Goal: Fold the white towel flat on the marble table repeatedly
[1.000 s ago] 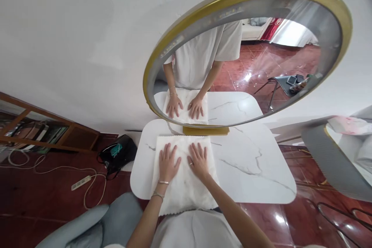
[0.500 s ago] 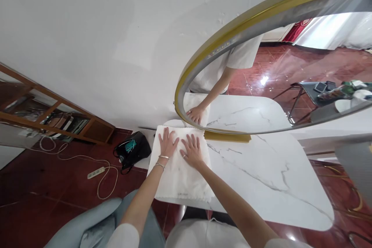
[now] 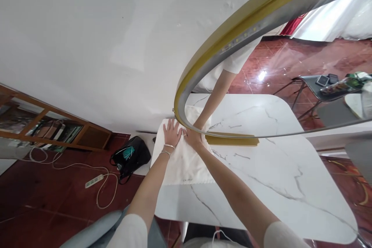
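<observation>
A white cloth lies flat on the white marble table, pushed up against the wall and the mirror's foot. My left hand rests flat on the cloth's far edge with fingers spread. My right hand lies beside it on the cloth, close to the gold mirror frame, fingers partly hidden under the frame's rim. Both arms reach far forward. The mirror reflects my right arm and the cloth.
A gold base holds the round mirror on the table. A black bag sits on the red floor at the left, next to a power strip with cable. A wooden shelf lines the wall. A grey chair is below left.
Both hands slid the cloth away from me across the table toward the wall and mirror. The hands came closer together. The view shifted left and nearer the mirror.
</observation>
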The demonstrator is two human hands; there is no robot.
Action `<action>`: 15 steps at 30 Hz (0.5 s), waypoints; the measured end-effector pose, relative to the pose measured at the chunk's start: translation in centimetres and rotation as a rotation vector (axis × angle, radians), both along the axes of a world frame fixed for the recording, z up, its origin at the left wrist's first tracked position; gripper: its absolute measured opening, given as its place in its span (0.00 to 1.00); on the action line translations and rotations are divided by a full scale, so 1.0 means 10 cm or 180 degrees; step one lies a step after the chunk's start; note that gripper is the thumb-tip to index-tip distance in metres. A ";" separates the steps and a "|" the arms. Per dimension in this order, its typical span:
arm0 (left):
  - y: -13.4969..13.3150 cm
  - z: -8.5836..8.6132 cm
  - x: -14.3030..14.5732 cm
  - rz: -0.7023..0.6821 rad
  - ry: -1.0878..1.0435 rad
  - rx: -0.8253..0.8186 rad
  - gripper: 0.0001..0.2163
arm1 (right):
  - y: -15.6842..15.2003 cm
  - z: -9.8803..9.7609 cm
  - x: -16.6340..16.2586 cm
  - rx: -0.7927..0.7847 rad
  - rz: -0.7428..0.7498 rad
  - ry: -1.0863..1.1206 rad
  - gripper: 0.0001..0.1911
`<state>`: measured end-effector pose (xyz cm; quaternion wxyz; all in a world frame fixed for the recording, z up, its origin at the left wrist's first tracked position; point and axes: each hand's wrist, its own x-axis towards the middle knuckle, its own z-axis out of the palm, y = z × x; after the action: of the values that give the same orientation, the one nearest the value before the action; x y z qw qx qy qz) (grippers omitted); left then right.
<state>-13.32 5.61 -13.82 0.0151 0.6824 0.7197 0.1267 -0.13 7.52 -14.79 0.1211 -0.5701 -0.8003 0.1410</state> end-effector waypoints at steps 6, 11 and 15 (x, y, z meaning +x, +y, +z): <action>-0.16 0.00 -0.01 0.0092 0.0004 -0.0007 0.22 | -0.14 0.04 0.07 -0.0013 0.0159 -0.0056 0.25; -0.59 -0.02 0.03 0.0409 -0.0035 0.0084 0.24 | -0.54 0.02 0.17 0.0390 0.0431 0.0002 0.24; -0.73 -0.01 0.18 0.0458 -0.0030 -0.0110 0.24 | -0.86 -0.06 0.24 0.0779 0.0513 0.0319 0.24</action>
<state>-11.49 -1.68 -13.92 0.0211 0.6280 0.7689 0.1182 2.23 -1.04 -15.39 0.2178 -0.4772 -0.8476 0.0800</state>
